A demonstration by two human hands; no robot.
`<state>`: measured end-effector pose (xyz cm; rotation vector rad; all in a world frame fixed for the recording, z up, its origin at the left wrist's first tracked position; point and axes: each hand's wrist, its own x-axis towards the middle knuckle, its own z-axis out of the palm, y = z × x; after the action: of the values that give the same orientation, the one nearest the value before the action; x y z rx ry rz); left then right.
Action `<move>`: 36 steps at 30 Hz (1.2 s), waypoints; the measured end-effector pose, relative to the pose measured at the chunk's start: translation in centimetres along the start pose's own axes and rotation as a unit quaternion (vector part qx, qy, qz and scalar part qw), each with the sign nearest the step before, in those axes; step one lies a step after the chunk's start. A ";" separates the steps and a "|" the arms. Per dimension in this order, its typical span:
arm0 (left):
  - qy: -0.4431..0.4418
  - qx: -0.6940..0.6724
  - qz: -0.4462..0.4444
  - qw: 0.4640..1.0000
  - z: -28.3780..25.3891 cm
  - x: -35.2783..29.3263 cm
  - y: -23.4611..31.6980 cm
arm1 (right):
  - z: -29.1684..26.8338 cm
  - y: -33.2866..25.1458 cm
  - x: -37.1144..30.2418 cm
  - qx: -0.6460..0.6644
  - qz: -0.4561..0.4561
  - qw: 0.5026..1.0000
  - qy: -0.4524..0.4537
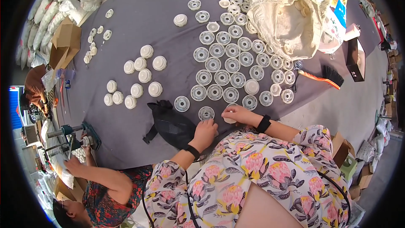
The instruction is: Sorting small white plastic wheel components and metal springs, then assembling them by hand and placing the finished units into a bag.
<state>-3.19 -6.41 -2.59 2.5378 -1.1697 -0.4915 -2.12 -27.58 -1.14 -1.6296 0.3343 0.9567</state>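
Note:
My left hand [205,133] is closed, its fingertips at the near edge of a clear-and-white ring-shaped part [206,112] on the dark cloth. A sliver of something pale shows beside the thumb; what it is cannot be made out. Just to the right, my right hand [237,114] has its fingers pinched on a white round plastic part [229,120], which the hand partly hides. Beyond both hands, several similar ring-shaped parts [222,77] lie flat in loose rows. A white domed cap [252,86] sits among them.
White stacked caps [144,75] stand left of the rings. A black bag [171,124] lies beside my left hand. An open cream sack [287,21] and an orange-handled brush [322,78] are at the right. A co-worker [109,185] works at a teal hand press [90,135] on the left.

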 end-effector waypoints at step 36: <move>0.176 -0.051 -0.258 0.949 -4.9 2.0 -10.0 | 1.3 -1.2 3.9 0.176 -0.002 0.984 0.021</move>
<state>6.78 -1.15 -2.67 2.6770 -0.3403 -0.1866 0.60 -24.95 -3.21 -1.3260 0.5001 0.8095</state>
